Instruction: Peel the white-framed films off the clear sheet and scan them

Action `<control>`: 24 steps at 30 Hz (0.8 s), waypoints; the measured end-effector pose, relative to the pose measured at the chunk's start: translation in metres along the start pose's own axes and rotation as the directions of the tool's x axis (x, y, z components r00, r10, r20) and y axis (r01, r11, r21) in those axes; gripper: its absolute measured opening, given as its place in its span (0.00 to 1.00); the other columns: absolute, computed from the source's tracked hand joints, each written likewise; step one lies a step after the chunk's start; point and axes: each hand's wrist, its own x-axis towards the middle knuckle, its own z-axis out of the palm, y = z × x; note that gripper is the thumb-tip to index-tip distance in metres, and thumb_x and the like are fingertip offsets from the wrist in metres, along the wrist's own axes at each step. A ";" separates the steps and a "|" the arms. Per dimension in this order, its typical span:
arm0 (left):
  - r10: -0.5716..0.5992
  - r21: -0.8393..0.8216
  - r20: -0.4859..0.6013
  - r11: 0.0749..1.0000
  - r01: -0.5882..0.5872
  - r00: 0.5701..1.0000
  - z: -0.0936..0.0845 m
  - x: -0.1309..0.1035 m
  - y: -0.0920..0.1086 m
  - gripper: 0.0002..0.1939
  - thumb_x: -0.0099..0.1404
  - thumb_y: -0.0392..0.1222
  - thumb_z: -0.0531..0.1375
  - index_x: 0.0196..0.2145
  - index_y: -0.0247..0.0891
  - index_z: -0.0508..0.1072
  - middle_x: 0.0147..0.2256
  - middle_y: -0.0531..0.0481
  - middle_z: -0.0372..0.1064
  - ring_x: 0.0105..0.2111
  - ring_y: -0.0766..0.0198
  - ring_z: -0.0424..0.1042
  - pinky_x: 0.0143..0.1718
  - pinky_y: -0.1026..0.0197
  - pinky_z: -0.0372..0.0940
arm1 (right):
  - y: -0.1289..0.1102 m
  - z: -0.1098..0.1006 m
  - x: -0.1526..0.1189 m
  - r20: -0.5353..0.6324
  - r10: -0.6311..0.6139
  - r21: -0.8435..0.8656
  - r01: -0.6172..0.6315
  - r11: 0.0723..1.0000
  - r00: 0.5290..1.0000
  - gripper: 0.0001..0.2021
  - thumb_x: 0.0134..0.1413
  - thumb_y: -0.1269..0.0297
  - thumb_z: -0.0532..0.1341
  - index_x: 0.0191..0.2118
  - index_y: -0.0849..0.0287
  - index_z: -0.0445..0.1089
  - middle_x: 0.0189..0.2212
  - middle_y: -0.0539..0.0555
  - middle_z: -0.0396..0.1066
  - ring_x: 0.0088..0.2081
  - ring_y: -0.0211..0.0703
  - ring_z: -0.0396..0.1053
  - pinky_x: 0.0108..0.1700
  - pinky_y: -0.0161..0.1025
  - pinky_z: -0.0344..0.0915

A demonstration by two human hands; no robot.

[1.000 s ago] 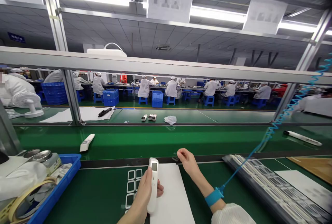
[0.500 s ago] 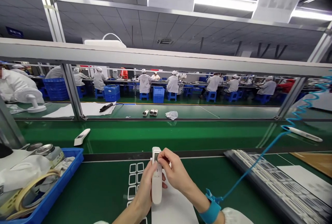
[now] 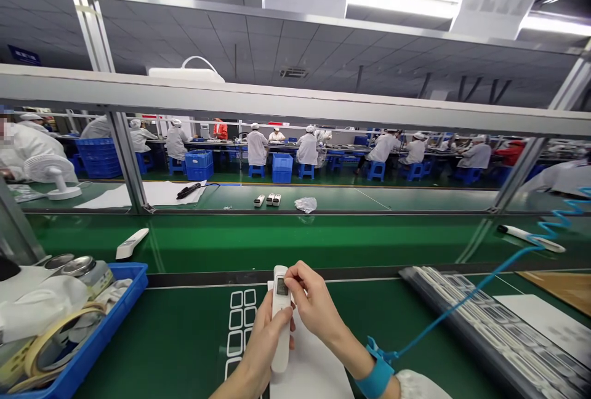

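Holding the white device [image 3: 280,356] over the white sheet's [image 3: 314,365] left side

My left hand [image 3: 263,334] is gripping it, long axis running away from me; from its right, my right hand [image 3: 318,305] is pinching narrowly beside the screen [image 3: 282,287], contents unclear. White frames [image 3: 230,319] are lying left of the sheet on the green bench [image 3: 184,331].

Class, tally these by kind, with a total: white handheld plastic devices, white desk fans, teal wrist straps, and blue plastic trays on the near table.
White handheld plastic devices (one in the hands, two on the green belt, three on the far bench): 6
White desk fan: 1
Teal wrist strap: 1
Blue plastic tray: 1
Total: 9
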 end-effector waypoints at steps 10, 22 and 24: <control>-0.009 0.035 -0.026 0.999 0.010 1.000 0.003 0.001 0.000 0.27 0.57 0.51 0.58 0.51 0.36 0.61 0.24 0.55 0.58 0.23 0.68 0.56 0.22 0.67 0.57 | 0.000 0.000 0.001 -0.020 -0.024 -0.023 0.023 0.999 1.000 0.10 0.63 0.68 0.50 0.29 0.57 0.61 0.28 0.49 0.58 0.28 0.38 0.59 0.27 0.33 0.56; -0.057 -0.007 -0.059 0.998 0.057 0.997 0.005 -0.004 0.003 0.27 0.56 0.54 0.59 0.50 0.38 0.62 0.22 0.57 0.59 0.20 0.70 0.58 0.22 0.67 0.55 | 0.001 -0.002 0.000 0.003 -0.023 0.007 0.023 1.000 1.000 0.10 0.63 0.69 0.49 0.29 0.57 0.60 0.28 0.48 0.57 0.25 0.37 0.58 0.25 0.33 0.56; -0.051 -0.012 -0.062 0.999 0.050 0.997 0.005 -0.004 0.002 0.28 0.56 0.54 0.59 0.50 0.38 0.62 0.22 0.57 0.59 0.20 0.70 0.57 0.22 0.67 0.54 | 0.002 -0.002 0.000 0.006 -0.019 0.020 0.018 1.000 1.000 0.10 0.63 0.68 0.49 0.29 0.57 0.60 0.27 0.48 0.57 0.24 0.36 0.58 0.25 0.32 0.56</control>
